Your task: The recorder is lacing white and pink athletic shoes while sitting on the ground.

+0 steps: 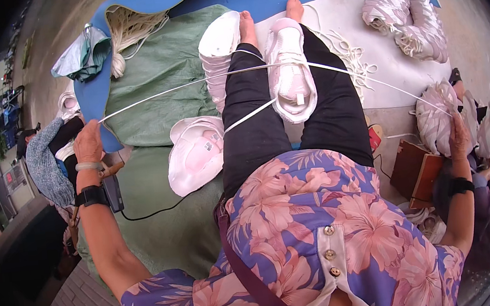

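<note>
A white and pale pink shoe upper (pixel 283 84) lies between my thighs, its toe pointing away from me. A long white shoelace (pixel 174 89) runs across it, drawn tight to both sides. Out to the left, my left hand (pixel 88 143) is closed on one end of the lace. A short brown wooden handle (pixel 112 169) shows beside that wrist; I cannot tell what tool it belongs to. My right hand (pixel 459 133), far to the right, is closed on the other end. A second strand (pixel 250 116) slants from the shoe down to my left thigh.
Stacked white uppers (pixel 217 61) stand by my left leg, with another pale upper (pixel 198 154) nearer. Loose laces (pixel 349 54) lie right of my legs; a lace bundle (pixel 127 31) is at the far left. Bundled uppers (pixel 402 14) sit far right. People work on both sides.
</note>
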Motion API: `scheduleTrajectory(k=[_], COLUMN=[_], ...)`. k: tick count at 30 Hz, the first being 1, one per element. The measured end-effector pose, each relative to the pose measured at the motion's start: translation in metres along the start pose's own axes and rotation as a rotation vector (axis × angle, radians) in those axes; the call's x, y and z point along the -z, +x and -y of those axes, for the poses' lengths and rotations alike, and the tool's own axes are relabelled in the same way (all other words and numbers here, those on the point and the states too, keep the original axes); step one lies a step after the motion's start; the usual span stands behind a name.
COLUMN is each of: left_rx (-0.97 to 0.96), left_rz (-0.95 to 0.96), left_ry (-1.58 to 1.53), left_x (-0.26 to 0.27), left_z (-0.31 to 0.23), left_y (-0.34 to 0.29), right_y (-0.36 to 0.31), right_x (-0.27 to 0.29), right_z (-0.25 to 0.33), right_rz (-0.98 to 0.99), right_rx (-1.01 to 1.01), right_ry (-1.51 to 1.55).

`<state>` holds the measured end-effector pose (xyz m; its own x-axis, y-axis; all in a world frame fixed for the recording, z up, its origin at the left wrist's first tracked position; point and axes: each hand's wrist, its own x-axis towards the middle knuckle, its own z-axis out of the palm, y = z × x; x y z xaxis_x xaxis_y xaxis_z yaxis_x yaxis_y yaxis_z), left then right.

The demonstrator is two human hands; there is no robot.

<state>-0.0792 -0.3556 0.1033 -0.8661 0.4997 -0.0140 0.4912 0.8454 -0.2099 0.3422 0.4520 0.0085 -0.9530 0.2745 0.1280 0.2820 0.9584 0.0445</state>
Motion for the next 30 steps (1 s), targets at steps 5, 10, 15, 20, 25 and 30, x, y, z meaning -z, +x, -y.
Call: scheduleTrajectory(k=[5,10,15,20,25,30], left_rx=[0.223,0.349,0.250,0.373,0.229,0.212], left_rz=[0.345,0.743,0.895,0.688,0.296,0.076], left_ry=[0.211,-0.679,-1.131,-1.310,-1.154,-1.254], left_x=[-0.024,-0.029,-0.027,-0.045,-0.063,-0.069], left_z=[0.000,-0.169,-0.293,-0.347,-0.357,-0.357], left_y=[0.020,0.033,0.053,0.085,0.095,0.092], right_y=[-0.006,0.058,0.101,0.134,0.147,0.145], right_x=[-0.067,-0.021,-0.023,-0.048,-0.066,-0.066], right_z=[0.043,0.232,0.308,0.352,0.357,0.356], right_rz=[0.262,0.432,0.774,0.561,0.438,0.431], right_rx=[-0.601,-0.545,-0.484,-0.673,-0.713,-0.803], right_ry=[0.762,1.125,1.537,1.745,1.809,1.934])
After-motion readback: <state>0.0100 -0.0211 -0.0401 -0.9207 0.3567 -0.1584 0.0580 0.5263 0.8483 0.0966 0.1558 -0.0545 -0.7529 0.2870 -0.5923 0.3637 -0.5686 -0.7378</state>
